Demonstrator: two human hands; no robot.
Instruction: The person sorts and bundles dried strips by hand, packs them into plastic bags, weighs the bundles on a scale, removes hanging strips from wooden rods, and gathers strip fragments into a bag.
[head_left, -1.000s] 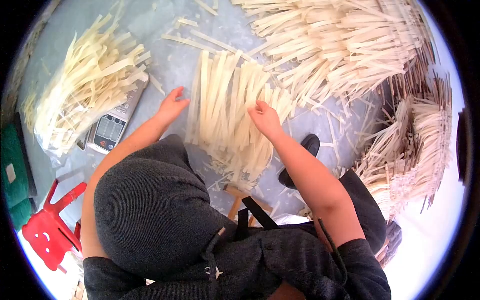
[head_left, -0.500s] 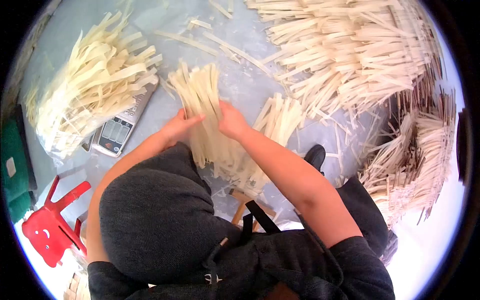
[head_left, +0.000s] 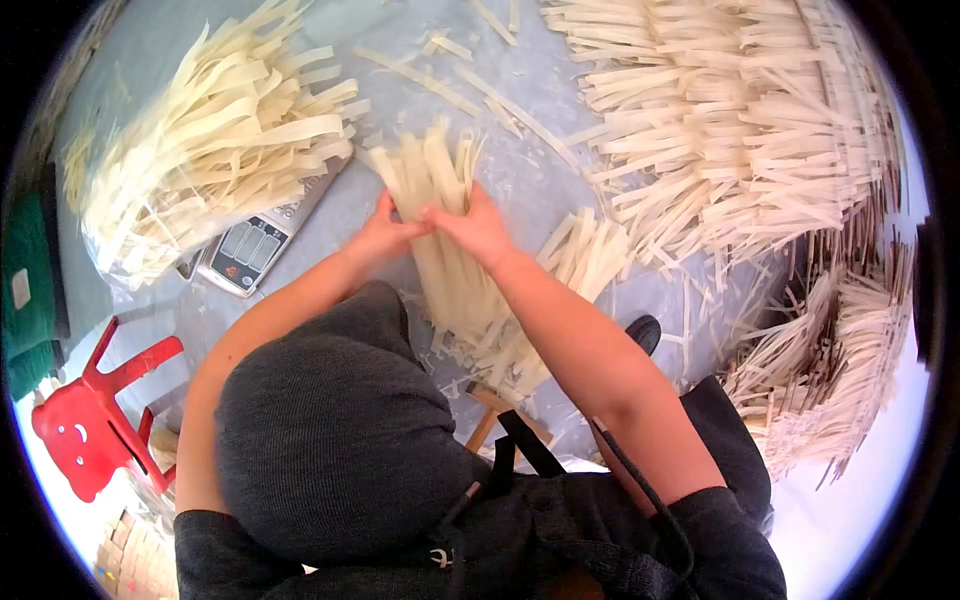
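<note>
A bundle of flat, pale cream strips [head_left: 440, 265], which look like dried broad noodles, stands between my hands. My left hand [head_left: 388, 232] is wrapped around its left side. Around the right side closes my right hand [head_left: 475, 225], its thumb reaching across the front near the left thumb. The bundle's upper ends fan out slightly; its lower end comes down near a loose heap of similar strips [head_left: 585, 260] beside my right forearm.
A plastic bag of strips [head_left: 220, 140] rests on a digital scale [head_left: 245, 255] at left. Large layered strips on thin sticks [head_left: 720, 120] lie at right, with another stack [head_left: 820, 370] below. A red stool [head_left: 85, 440] lies lower left. Stray strips [head_left: 420, 80] litter the grey floor.
My hands have come closer together around the bundle, the right thumb now across its front. The whole view has shifted, so the surroundings appear slightly displaced.
</note>
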